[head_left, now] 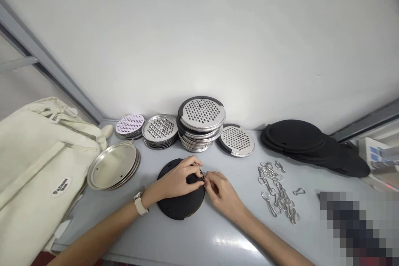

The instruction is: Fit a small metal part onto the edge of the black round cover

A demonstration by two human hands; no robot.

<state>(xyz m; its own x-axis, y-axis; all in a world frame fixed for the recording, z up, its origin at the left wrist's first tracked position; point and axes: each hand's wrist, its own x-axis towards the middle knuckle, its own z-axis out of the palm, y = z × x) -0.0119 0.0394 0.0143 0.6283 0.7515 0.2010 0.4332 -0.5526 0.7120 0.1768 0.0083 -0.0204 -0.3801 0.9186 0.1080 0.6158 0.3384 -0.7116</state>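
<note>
The left hand (177, 178) is closing over the edge of a round matte-black disc (174, 205) resting on the pale grey counter (174, 237), while the right hand (222, 193) is pinching a small metal piece (202, 173) at its rim. The oval white label (61, 186) on the cream canvas bag (40, 162) is showing unreadable print.

Black round disc (174, 204) lies flat; metal clip (203, 175) at its rim.

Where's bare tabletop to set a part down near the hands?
Bare grey tabletop lies between the stainless plates and the black disc, and between the right hand and the metal clips. Crowded: the stacked graters behind the disc.
</note>
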